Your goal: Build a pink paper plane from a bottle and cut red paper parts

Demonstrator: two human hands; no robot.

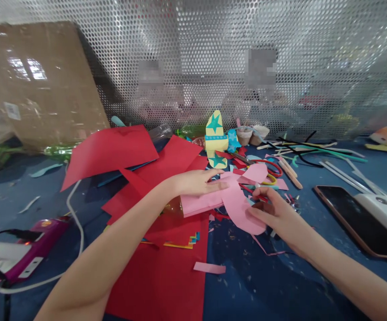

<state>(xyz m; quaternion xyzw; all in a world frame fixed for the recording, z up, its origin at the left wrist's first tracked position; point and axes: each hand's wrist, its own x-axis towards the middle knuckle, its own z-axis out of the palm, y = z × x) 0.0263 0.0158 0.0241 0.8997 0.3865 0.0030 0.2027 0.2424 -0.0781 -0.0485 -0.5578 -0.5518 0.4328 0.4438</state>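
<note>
A clear plastic bottle (pixel 173 207) wrapped in pink paper lies across red sheets in front of me. My left hand (pixel 196 182) rests over the wrap from above, its fingers reaching along the paper and holding it down. A rounded pink paper piece (pixel 242 209), shaped like a wing, sits across the right end of the wrapped bottle. At its right edge, my right hand (pixel 269 209) has its thumb and curled fingers on the paper. Another rounded pink flap (pixel 255 173) sticks up behind. Red-handled scissors (pixel 270 167) lie just beyond, partly covered by paper.
Red paper sheets (pixel 160 276) spread beneath and to the left. A yellow paper rocket with stars (pixel 216 138) stands behind. A phone (pixel 356 218) and a glue gun lie right; a purple power strip (pixel 36 245) with cables lies left. A perforated metal panel (pixel 200 53) closes the back.
</note>
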